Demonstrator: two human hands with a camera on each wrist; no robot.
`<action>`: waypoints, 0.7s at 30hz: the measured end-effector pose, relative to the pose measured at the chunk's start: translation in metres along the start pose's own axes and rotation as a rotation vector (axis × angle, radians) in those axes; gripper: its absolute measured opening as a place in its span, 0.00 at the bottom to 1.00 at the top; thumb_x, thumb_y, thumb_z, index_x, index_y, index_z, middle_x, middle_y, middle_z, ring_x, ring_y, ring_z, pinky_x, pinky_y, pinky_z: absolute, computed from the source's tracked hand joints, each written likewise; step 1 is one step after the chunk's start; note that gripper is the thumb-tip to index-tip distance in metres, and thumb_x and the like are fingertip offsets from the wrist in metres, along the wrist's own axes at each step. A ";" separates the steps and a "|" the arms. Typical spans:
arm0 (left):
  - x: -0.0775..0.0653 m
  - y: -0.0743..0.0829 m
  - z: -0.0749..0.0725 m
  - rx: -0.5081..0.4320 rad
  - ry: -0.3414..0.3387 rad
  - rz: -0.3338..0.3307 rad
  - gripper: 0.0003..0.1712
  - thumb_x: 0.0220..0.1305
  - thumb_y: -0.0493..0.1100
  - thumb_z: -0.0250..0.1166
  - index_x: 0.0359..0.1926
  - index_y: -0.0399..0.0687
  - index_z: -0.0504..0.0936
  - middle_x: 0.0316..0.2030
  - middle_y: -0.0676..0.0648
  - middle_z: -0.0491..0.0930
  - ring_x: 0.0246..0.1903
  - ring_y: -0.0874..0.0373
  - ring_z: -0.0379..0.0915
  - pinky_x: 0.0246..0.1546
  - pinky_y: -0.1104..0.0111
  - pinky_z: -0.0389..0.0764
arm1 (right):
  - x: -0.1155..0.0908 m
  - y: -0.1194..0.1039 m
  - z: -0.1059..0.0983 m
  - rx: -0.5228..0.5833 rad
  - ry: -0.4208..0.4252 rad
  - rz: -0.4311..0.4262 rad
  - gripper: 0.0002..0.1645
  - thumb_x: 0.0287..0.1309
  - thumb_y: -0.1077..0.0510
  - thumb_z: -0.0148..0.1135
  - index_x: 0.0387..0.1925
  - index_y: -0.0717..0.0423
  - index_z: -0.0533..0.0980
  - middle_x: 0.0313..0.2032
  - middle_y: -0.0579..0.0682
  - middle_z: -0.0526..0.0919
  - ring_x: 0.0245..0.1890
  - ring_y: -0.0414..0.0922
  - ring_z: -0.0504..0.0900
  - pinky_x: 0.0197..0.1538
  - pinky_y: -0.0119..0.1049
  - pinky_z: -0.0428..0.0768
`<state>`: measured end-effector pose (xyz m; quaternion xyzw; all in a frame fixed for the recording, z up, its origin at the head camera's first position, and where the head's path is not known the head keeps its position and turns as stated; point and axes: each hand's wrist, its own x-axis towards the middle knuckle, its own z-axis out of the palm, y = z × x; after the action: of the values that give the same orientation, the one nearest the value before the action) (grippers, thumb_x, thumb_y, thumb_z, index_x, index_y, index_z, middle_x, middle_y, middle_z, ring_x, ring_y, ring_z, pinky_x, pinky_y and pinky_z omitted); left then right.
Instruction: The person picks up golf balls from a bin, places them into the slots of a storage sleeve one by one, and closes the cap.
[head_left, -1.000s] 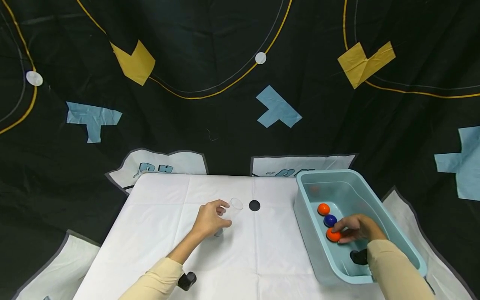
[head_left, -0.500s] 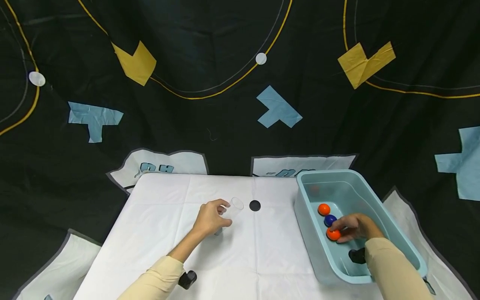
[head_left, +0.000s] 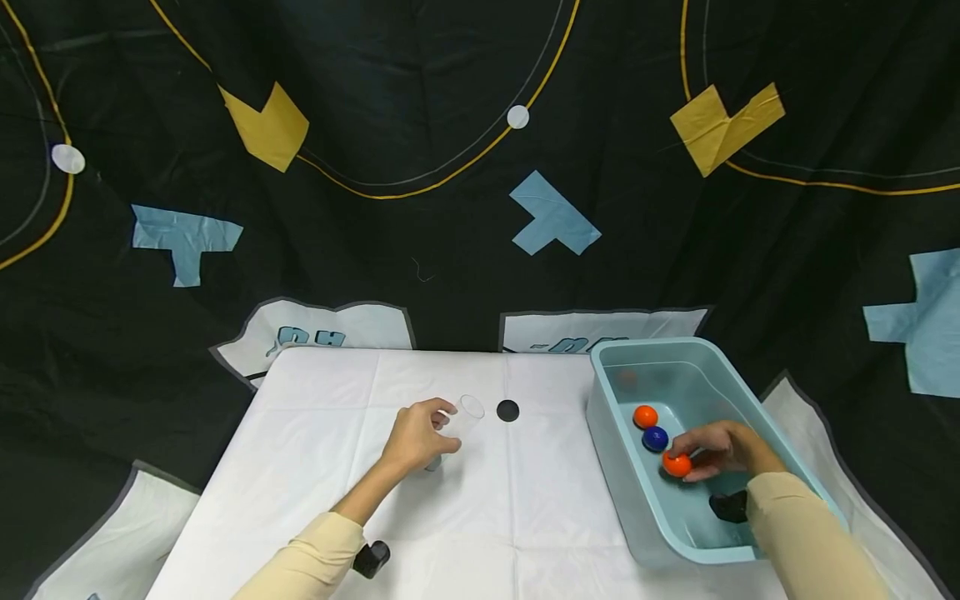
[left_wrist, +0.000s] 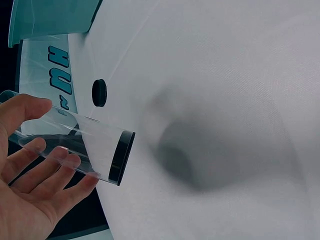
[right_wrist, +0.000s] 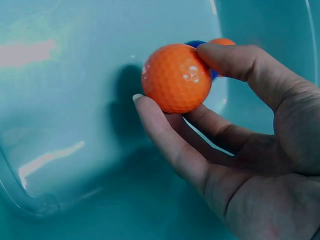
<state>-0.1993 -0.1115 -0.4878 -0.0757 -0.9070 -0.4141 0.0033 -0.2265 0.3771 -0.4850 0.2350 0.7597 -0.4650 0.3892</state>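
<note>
In the head view my left hand (head_left: 416, 435) holds a clear tube over the white table. The left wrist view shows this tube (left_wrist: 102, 142) tilted, with a black cap (left_wrist: 122, 158) on its lower end and my thumb and fingers around its sides. My right hand (head_left: 723, 450) is inside the light blue bin (head_left: 626, 492). Its thumb and fingertips pinch an orange golf ball (right_wrist: 175, 77), raised off the bin floor. Beyond it in the bin lie a blue ball (head_left: 656, 439) and a second orange ball (head_left: 645, 417).
A round black cap (head_left: 507, 411) lies on the white table (head_left: 450, 533), just right of the tube. The bin stands at the table's right side, its walls rising around my right hand. A black curtain (head_left: 420, 250) hangs behind the table.
The orange golf ball has come up and slightly right in my right hand, away from the blue ball. My left hand and the tube stay about where they were.
</note>
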 end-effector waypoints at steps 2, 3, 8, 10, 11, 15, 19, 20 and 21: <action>0.000 0.000 0.000 0.005 0.001 0.003 0.23 0.42 0.37 0.78 0.44 0.44 0.86 0.39 0.40 0.88 0.41 0.49 0.85 0.45 0.55 0.84 | -0.004 -0.002 -0.002 -0.008 -0.008 -0.002 0.22 0.62 0.60 0.67 0.52 0.72 0.74 0.39 0.61 0.83 0.36 0.51 0.91 0.48 0.36 0.85; 0.001 0.000 0.000 0.005 0.000 0.004 0.23 0.42 0.37 0.78 0.44 0.45 0.86 0.39 0.40 0.88 0.41 0.49 0.85 0.45 0.56 0.84 | -0.007 -0.004 -0.003 -0.015 -0.013 -0.007 0.23 0.62 0.60 0.67 0.52 0.72 0.74 0.39 0.60 0.83 0.36 0.51 0.91 0.48 0.36 0.85; 0.001 0.000 0.001 0.011 -0.006 0.010 0.23 0.42 0.37 0.78 0.44 0.44 0.87 0.39 0.41 0.88 0.41 0.50 0.85 0.45 0.56 0.84 | -0.019 -0.016 -0.006 0.001 -0.047 -0.045 0.23 0.63 0.59 0.66 0.53 0.70 0.72 0.38 0.59 0.83 0.36 0.50 0.91 0.49 0.36 0.85; 0.001 0.001 0.001 0.011 -0.006 0.012 0.23 0.42 0.37 0.78 0.44 0.44 0.87 0.39 0.41 0.88 0.41 0.50 0.85 0.45 0.56 0.84 | -0.023 -0.023 -0.007 0.005 -0.058 -0.066 0.23 0.63 0.59 0.66 0.54 0.69 0.71 0.38 0.57 0.83 0.36 0.49 0.91 0.49 0.36 0.85; 0.001 0.002 0.000 0.011 -0.005 0.012 0.23 0.42 0.37 0.78 0.44 0.44 0.87 0.39 0.41 0.88 0.41 0.50 0.84 0.45 0.56 0.84 | -0.026 -0.026 -0.008 -0.002 -0.065 -0.077 0.23 0.64 0.58 0.65 0.54 0.68 0.70 0.39 0.57 0.83 0.36 0.48 0.91 0.49 0.36 0.84; 0.001 0.002 0.001 0.021 -0.005 0.013 0.23 0.42 0.37 0.78 0.44 0.45 0.87 0.39 0.41 0.88 0.41 0.50 0.84 0.45 0.56 0.84 | -0.034 -0.040 -0.010 -0.042 -0.060 -0.114 0.25 0.63 0.56 0.65 0.56 0.66 0.71 0.40 0.56 0.83 0.35 0.47 0.91 0.49 0.34 0.84; 0.002 0.002 0.001 0.033 -0.004 0.016 0.23 0.42 0.37 0.78 0.44 0.45 0.87 0.37 0.42 0.88 0.40 0.51 0.84 0.44 0.56 0.84 | -0.040 -0.052 -0.010 -0.059 -0.045 -0.152 0.21 0.63 0.55 0.66 0.53 0.64 0.75 0.40 0.55 0.84 0.35 0.46 0.91 0.47 0.33 0.85; 0.002 0.002 0.001 0.035 -0.003 0.018 0.23 0.42 0.37 0.78 0.44 0.45 0.87 0.37 0.42 0.88 0.40 0.51 0.84 0.44 0.56 0.84 | -0.042 -0.055 -0.010 -0.058 -0.042 -0.165 0.21 0.63 0.55 0.66 0.52 0.63 0.75 0.40 0.55 0.84 0.35 0.46 0.91 0.47 0.34 0.85; 0.002 0.002 0.001 0.036 -0.004 0.019 0.23 0.42 0.37 0.78 0.44 0.45 0.87 0.37 0.42 0.88 0.40 0.51 0.84 0.44 0.56 0.84 | -0.043 -0.057 -0.009 -0.061 -0.038 -0.176 0.21 0.63 0.55 0.66 0.52 0.63 0.75 0.40 0.55 0.85 0.35 0.46 0.91 0.47 0.34 0.85</action>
<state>-0.2010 -0.1090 -0.4873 -0.0849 -0.9137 -0.3974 0.0069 -0.2458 0.3592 -0.4175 0.1465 0.7837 -0.4786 0.3678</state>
